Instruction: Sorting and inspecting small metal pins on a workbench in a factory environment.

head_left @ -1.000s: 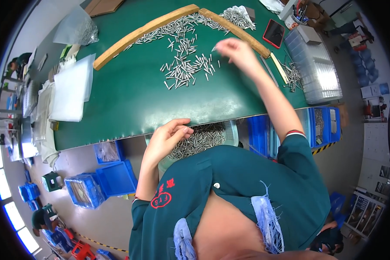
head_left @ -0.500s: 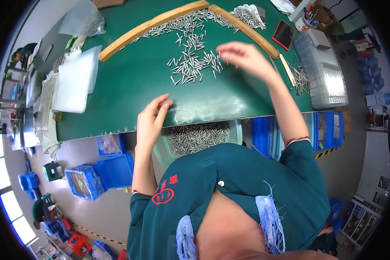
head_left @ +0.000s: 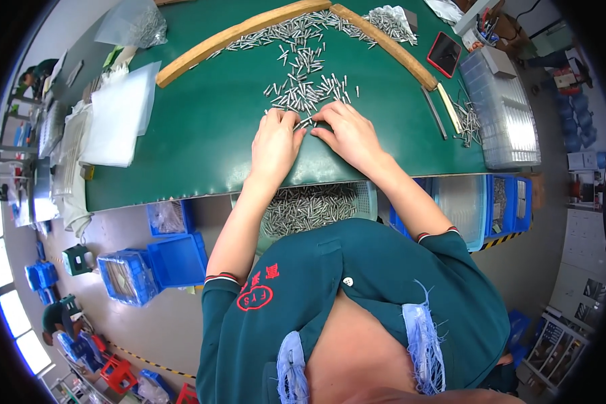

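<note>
Hands: two, both palm-down on the green tabletop point(head_left: 202, 135), side by side, fingertips meeting at the near edge of the pin pile.
Left hand point(head_left: 276, 145): fingers together and curled down onto the pins; whether any pin is actually pinched I cannot tell.
Right hand point(head_left: 350, 135): fingers slightly spread, lying flat, tips touching the same cluster; grip on a pin cannot be told either.
Metal pins point(head_left: 303, 91): too many to count, well over a hundred; loose heap at 12 o'clock from the hands, thinning toward the far side.
Pin axis: mixed. Most near the hands lie with the long axis running roughly 12 to 6 o'clock; one pin between the two hands lies about 2 to 8 o'clock.
Wooden strips point(head_left: 242, 34): two, long and curved, meeting in a peak at the far side and fencing the pile.
Basket of pins point(head_left: 310, 205): one, below the tabletop's near edge, at 6 o'clock from the hands.
Clear ridged tray point(head_left: 505, 114): one, at 3 o'clock.
Red-edged tablet point(head_left: 444, 54): one, at 1 o'clock.
White sheets point(head_left: 118, 118): one stack, at 9 o'clock.
Blue bins point(head_left: 175, 259): several on the floor, lower left.
</note>
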Demonstrator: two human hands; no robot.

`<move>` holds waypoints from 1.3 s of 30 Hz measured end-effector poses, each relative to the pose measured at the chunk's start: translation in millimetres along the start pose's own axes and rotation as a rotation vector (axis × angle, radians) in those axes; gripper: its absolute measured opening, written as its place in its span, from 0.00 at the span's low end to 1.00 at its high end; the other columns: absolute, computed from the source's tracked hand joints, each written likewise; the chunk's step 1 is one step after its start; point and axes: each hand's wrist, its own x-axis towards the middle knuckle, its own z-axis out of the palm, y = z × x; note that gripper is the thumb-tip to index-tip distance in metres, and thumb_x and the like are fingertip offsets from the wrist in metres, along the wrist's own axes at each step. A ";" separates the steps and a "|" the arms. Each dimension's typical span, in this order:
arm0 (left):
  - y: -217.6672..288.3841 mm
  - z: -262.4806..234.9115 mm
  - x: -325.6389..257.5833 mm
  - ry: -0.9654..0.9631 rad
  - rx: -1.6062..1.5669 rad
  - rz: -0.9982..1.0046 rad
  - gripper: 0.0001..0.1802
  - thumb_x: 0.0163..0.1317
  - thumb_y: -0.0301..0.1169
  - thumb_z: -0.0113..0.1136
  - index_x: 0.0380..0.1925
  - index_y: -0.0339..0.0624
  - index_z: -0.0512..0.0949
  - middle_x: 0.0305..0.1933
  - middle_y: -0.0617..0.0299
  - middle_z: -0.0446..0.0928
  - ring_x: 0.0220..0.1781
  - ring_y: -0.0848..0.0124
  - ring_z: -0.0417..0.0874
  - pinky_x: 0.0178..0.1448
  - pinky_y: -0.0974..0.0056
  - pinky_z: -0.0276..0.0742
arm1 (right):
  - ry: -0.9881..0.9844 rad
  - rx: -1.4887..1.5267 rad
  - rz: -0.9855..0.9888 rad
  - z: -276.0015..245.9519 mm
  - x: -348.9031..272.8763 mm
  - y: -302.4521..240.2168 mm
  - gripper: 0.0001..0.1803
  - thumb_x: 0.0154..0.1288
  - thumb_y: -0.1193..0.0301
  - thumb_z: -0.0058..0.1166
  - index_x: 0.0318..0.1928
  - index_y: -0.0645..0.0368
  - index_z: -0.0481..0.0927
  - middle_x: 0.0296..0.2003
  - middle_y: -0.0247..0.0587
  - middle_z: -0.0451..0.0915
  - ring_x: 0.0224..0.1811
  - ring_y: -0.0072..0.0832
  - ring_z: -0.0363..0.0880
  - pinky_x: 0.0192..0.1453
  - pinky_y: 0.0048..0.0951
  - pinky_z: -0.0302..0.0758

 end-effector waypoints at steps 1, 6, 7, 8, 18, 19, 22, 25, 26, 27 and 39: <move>1.9 -4.1 -4.0 -0.049 -0.020 0.006 0.12 0.53 0.31 0.65 0.37 0.41 0.77 0.40 0.55 0.73 0.45 0.58 0.76 0.48 0.56 0.75 | -0.004 0.002 0.001 -1.9 -3.1 -0.8 0.12 0.56 0.65 0.62 0.40 0.55 0.79 0.40 0.34 0.76 0.45 0.35 0.77 0.46 0.35 0.76; 5.7 -10.4 -17.5 -0.093 -0.055 0.054 0.09 0.54 0.31 0.64 0.34 0.43 0.78 0.38 0.57 0.73 0.44 0.59 0.76 0.47 0.56 0.75 | -0.035 0.038 -0.007 -8.6 -9.3 -5.4 0.10 0.55 0.67 0.62 0.37 0.55 0.79 0.39 0.33 0.76 0.44 0.34 0.77 0.45 0.34 0.76; 4.0 -11.2 -18.0 -0.094 -0.055 0.052 0.09 0.54 0.31 0.64 0.34 0.43 0.78 0.38 0.57 0.73 0.44 0.59 0.76 0.47 0.56 0.75 | -0.036 0.039 -0.007 -8.8 -9.2 -4.8 0.10 0.55 0.67 0.62 0.37 0.55 0.79 0.39 0.33 0.76 0.44 0.34 0.77 0.45 0.34 0.76; 1.9 -12.0 -18.4 -0.097 -0.061 0.075 0.08 0.54 0.29 0.63 0.35 0.43 0.78 0.38 0.58 0.73 0.44 0.59 0.76 0.47 0.58 0.74 | -0.062 0.040 -0.018 -9.4 -9.2 -3.7 0.10 0.56 0.67 0.62 0.37 0.55 0.78 0.39 0.34 0.76 0.44 0.34 0.77 0.45 0.33 0.75; 1.6 -9.7 -14.8 -0.091 -0.143 0.111 0.16 0.55 0.25 0.61 0.45 0.40 0.74 0.38 0.59 0.76 0.43 0.62 0.76 0.47 0.61 0.74 | -0.129 0.071 -0.088 -13.4 -7.3 -2.8 0.15 0.60 0.71 0.57 0.48 0.52 0.78 0.41 0.35 0.76 0.46 0.34 0.77 0.47 0.33 0.76; 1.4 -10.6 -15.1 -0.091 -0.143 0.110 0.16 0.55 0.25 0.61 0.45 0.40 0.74 0.38 0.59 0.76 0.43 0.62 0.76 0.47 0.61 0.74 | -0.129 0.072 -0.088 -13.9 -7.4 -2.1 0.15 0.60 0.71 0.57 0.48 0.52 0.78 0.41 0.35 0.76 0.46 0.34 0.77 0.47 0.33 0.76; -0.6 -13.0 -16.9 -0.083 -0.093 0.126 0.16 0.55 0.25 0.60 0.45 0.41 0.75 0.39 0.60 0.76 0.43 0.62 0.76 0.48 0.61 0.74 | -0.138 0.066 -0.089 -18.2 -8.6 0.1 0.13 0.60 0.71 0.57 0.46 0.52 0.79 0.41 0.33 0.76 0.46 0.33 0.77 0.47 0.33 0.76; -1.0 -11.3 -18.9 -0.058 -0.094 0.135 0.14 0.56 0.25 0.59 0.43 0.42 0.77 0.39 0.61 0.75 0.43 0.62 0.76 0.48 0.60 0.74 | -0.167 0.047 -0.127 -23.4 -9.9 -1.9 0.10 0.60 0.71 0.57 0.43 0.53 0.80 0.41 0.33 0.76 0.46 0.32 0.77 0.47 0.32 0.76; 2.6 -12.3 -18.4 -0.068 -0.076 0.133 0.11 0.56 0.25 0.59 0.41 0.43 0.78 0.38 0.61 0.75 0.43 0.62 0.76 0.48 0.60 0.74 | -0.172 0.057 -0.112 -25.4 -10.4 -4.3 0.08 0.59 0.71 0.57 0.41 0.54 0.80 0.41 0.32 0.76 0.46 0.32 0.77 0.46 0.32 0.76; 4.8 -12.6 -18.1 -0.078 -0.058 0.131 0.10 0.56 0.25 0.59 0.39 0.44 0.79 0.38 0.61 0.74 0.43 0.62 0.75 0.48 0.60 0.74 | -0.177 0.068 -0.096 -26.3 -11.1 -5.7 0.07 0.59 0.70 0.58 0.38 0.55 0.80 0.41 0.32 0.76 0.45 0.31 0.77 0.46 0.32 0.76; -3.2 -12.4 -15.3 -0.127 -0.189 0.271 0.08 0.52 0.21 0.58 0.34 0.41 0.78 0.36 0.60 0.74 0.43 0.60 0.75 0.49 0.59 0.73 | -0.091 0.083 0.042 -24.3 -25.6 -2.8 0.06 0.57 0.71 0.61 0.34 0.57 0.78 0.38 0.35 0.76 0.41 0.35 0.78 0.43 0.33 0.75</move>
